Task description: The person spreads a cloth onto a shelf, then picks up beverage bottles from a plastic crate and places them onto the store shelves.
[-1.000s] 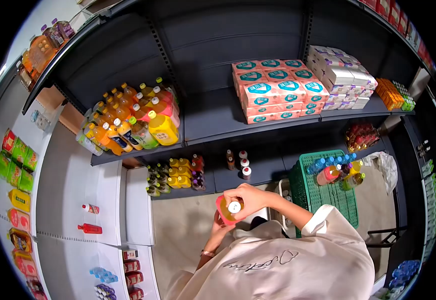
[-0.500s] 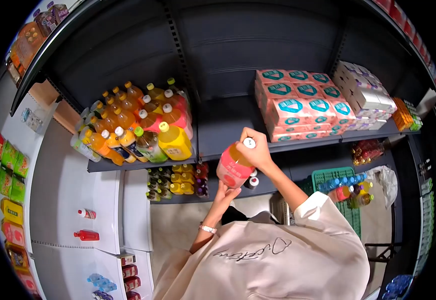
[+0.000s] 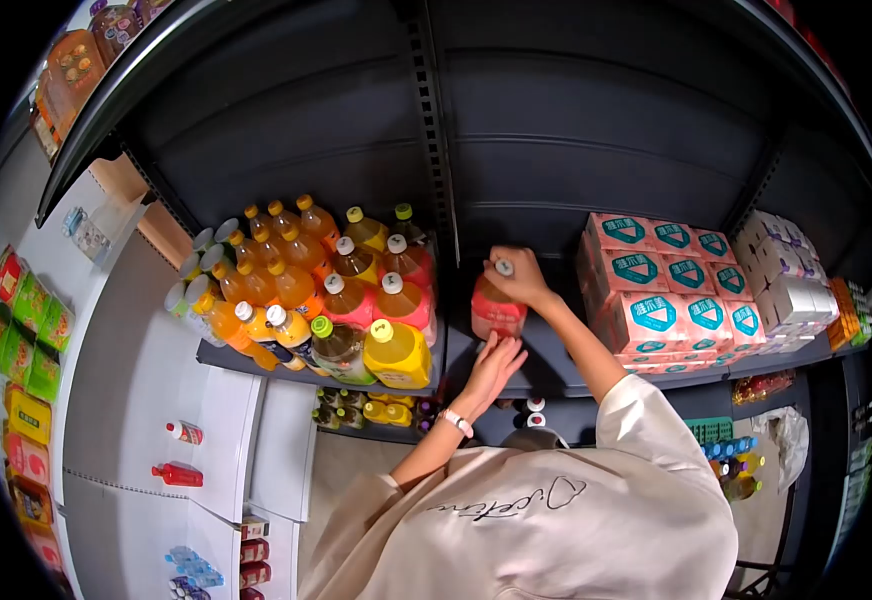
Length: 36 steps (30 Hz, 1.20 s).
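Observation:
A large drink bottle with a pink label and white cap [image 3: 498, 308] stands upright on, or just above, the dark shelf [image 3: 546, 350]. My right hand [image 3: 524, 276] is closed around its neck just below the cap. With fingers stretched out, my left hand [image 3: 494, 372] is at the bottle's lower front; whether the fingertips touch it I cannot tell. Left of the bottle is a group of drink bottles, including a yellow-label bottle [image 3: 397, 355] at the front and pink-label bottles [image 3: 403, 300] behind it.
Pink tissue packs [image 3: 656, 290] are stacked to the right, with white packs [image 3: 781, 270] beyond. Lower right, a green basket [image 3: 711, 430] is near several bottles. Small bottles [image 3: 389, 410] stand on a lower shelf. White shelving [image 3: 136, 390] runs along the left.
My right hand has carried the pink-label bottle forward to the shelf, between the bottles and the tissue packs. My left hand has moved from under its base to its front, fingers now straight. The view has shifted.

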Tool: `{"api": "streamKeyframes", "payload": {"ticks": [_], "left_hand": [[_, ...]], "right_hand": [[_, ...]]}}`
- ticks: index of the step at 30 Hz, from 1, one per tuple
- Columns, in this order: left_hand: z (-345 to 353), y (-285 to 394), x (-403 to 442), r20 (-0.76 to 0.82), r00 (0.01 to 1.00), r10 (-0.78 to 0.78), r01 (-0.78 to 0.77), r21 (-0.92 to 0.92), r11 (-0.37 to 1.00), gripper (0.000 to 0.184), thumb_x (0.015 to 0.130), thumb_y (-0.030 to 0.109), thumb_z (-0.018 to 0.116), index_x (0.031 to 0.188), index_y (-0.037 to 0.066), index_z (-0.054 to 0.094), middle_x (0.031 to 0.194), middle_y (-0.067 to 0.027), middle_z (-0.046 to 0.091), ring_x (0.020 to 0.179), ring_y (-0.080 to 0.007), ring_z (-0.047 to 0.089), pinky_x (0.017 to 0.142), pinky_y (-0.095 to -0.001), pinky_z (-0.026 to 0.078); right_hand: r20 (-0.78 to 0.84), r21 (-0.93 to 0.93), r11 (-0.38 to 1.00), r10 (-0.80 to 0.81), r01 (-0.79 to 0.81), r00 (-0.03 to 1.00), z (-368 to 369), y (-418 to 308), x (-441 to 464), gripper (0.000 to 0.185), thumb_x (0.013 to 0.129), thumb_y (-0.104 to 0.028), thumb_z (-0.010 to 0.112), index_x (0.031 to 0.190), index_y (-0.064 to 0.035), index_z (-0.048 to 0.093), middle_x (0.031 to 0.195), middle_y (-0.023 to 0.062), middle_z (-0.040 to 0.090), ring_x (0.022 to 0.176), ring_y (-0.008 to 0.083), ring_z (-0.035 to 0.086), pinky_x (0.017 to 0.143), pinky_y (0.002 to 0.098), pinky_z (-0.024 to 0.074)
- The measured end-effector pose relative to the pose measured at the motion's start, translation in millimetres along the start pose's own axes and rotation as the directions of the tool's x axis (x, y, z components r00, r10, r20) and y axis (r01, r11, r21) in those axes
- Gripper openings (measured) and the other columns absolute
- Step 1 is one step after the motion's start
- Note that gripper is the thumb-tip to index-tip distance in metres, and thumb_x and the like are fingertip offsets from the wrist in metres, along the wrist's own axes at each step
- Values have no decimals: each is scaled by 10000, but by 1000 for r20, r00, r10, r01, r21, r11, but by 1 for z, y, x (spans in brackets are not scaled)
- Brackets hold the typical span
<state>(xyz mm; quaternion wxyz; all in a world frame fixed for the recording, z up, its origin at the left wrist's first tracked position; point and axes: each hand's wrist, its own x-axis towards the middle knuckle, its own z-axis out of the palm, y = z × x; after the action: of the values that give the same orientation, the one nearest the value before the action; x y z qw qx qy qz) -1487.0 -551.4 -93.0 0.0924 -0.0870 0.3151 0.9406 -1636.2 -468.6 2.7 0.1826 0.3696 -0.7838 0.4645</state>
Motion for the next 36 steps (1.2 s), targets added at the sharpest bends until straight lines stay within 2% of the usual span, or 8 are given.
{"api": "streamKeyframes", "payload": {"ticks": [5,9,11,18,24,29,33,36], "left_hand": [[18,-3,67,-50,995,85,-89,-85,992,263,944,133,585,1153,79,435,1326,-94,448,1355,-230,376,1147,-368,303],[18,-9,100,-81,981,178,-177,24,984,221,891,68,619,1066,166,527,1007,54,524,842,-51,476,774,-214,386],[8,-9,108,-67,975,211,-206,83,975,269,909,76,587,1152,152,500,1090,31,559,1080,-102,522,991,-292,374],[6,3,159,-137,982,132,-124,61,990,238,883,206,576,1085,125,477,1218,-7,486,1266,-124,386,1145,-298,201],[11,19,160,-52,988,143,-127,238,963,144,874,187,603,959,174,488,952,58,483,931,-98,456,889,-253,345],[-9,26,152,-120,978,172,-143,216,966,341,873,197,623,1191,131,520,1183,34,532,1159,-126,480,1089,-295,235],[4,2,61,-36,990,139,-120,328,937,760,969,206,550,1550,78,77,1425,-81,426,1328,-191,404,1170,-333,191],[0,-40,-53,132,984,116,-168,518,839,672,977,146,552,1534,71,183,1463,-176,424,1323,-252,454,1096,-354,382]], "right_hand": [[-141,-29,998,-61,58,988,-8,24,12,308,803,-252,721,974,-28,597,901,157,613,820,365,594,700,426,465],[-227,0,984,173,-178,959,-11,58,-45,585,830,-308,727,1284,-14,501,1119,184,578,1038,351,561,936,403,437],[-229,-54,939,320,-340,919,3,95,-101,570,882,-345,661,1314,-17,487,1189,210,576,1105,375,555,961,442,429],[-252,-42,937,327,-348,911,-14,81,-183,254,837,-162,670,1054,-32,647,1043,153,655,1022,336,607,916,393,464],[-262,30,874,475,-485,840,-39,39,-221,149,883,-146,609,992,-50,639,935,155,640,948,346,606,852,418,480],[-246,-10,892,436,-452,866,-44,29,-233,142,864,-141,596,946,-45,663,913,134,657,926,319,614,851,404,473],[-179,-120,922,345,-369,921,-43,31,-237,132,834,-126,588,920,-52,655,925,133,639,960,335,591,894,427,458],[-129,-132,927,335,-351,933,-47,17,-244,111,810,-124,598,882,-62,653,931,115,628,989,317,575,894,413,448]]}}
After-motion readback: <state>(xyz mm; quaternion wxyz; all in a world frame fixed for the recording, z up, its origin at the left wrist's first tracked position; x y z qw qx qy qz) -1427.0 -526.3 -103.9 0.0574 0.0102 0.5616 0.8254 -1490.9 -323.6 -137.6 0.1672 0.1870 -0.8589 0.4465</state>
